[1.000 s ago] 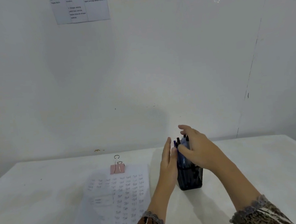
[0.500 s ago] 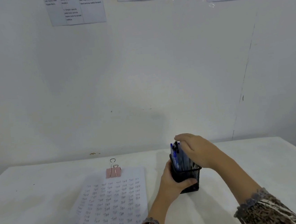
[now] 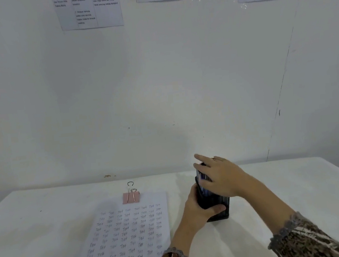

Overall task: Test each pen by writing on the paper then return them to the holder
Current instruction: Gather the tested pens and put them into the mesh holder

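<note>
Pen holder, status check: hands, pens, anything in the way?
Left hand grips the pen holder. Right hand over the pens, grip unclear. Paper lies left of the holder, uncovered.
</note>
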`<state>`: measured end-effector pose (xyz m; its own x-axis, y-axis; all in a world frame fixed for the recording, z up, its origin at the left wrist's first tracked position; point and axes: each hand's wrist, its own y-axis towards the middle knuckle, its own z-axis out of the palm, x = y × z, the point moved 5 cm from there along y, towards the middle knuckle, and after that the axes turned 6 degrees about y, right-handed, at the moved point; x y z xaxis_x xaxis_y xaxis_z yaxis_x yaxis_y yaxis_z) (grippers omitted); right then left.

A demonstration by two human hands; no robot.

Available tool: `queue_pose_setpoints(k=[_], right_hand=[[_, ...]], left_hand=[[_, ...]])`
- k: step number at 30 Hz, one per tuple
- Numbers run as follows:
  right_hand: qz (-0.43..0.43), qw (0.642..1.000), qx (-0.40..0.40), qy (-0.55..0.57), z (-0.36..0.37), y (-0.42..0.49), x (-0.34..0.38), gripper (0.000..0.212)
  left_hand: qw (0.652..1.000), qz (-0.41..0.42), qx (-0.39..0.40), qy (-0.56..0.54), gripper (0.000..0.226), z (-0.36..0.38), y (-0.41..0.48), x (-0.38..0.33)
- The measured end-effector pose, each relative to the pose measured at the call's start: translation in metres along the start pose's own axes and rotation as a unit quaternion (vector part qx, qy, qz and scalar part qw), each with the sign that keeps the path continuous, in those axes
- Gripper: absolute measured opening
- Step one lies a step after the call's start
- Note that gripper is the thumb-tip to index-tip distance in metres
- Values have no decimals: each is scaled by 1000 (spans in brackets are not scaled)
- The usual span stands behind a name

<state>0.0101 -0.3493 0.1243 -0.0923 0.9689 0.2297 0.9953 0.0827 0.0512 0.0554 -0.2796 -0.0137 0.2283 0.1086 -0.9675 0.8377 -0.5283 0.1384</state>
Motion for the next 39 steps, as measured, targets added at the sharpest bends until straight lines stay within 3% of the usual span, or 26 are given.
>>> queue_pose_setpoints(k=[1,4,7,9,12,14,16,21,26,29,31,34,36,39], right_hand=[[-1,1000,6,11,-3,3,-3,50],[-4,996,-84,33,-13,9,-11,51],[-15,999,-23,-22,4,11,-7,47],[-42,998,-37,0,6,12,-6,40],[-60,981,-64,174,-2,8,-14,36],[-17,926,-85,367,-5,1,-25,33],[27,869,-126,477,-2,-3,-36,29],[32,853,-29,520,15,-3,-34,29],[104,848,-97,510,5,9,-37,26],[90,847,-12,523,11,11,-32,22],[110,856,-27,505,11,9,-37,23],[141,826,-107,536,16,6,-45,30],[119,819,-68,557,26,5,-44,28],[87,768,-70,631,34,2,-58,34]], left_hand=[[1000,-3,-2,0,72,0,0,0],[1000,-7,-1,-2,72,-1,1,2],[1000,1,-1,5,70,-1,1,1],[1000,-2,-1,7,70,-1,2,1],[1000,-8,2,4,73,-1,2,4],[1000,-10,4,5,73,-1,1,4],[1000,-12,7,3,74,-1,1,3],[1000,-13,14,-4,73,0,0,2],[1000,-12,12,-5,76,1,1,3],[1000,-13,17,0,80,0,1,4],[1000,-15,22,3,79,1,2,4],[1000,-18,21,5,76,0,2,4],[1000,-17,20,0,75,0,1,4],[1000,-18,23,4,72,0,1,3]])
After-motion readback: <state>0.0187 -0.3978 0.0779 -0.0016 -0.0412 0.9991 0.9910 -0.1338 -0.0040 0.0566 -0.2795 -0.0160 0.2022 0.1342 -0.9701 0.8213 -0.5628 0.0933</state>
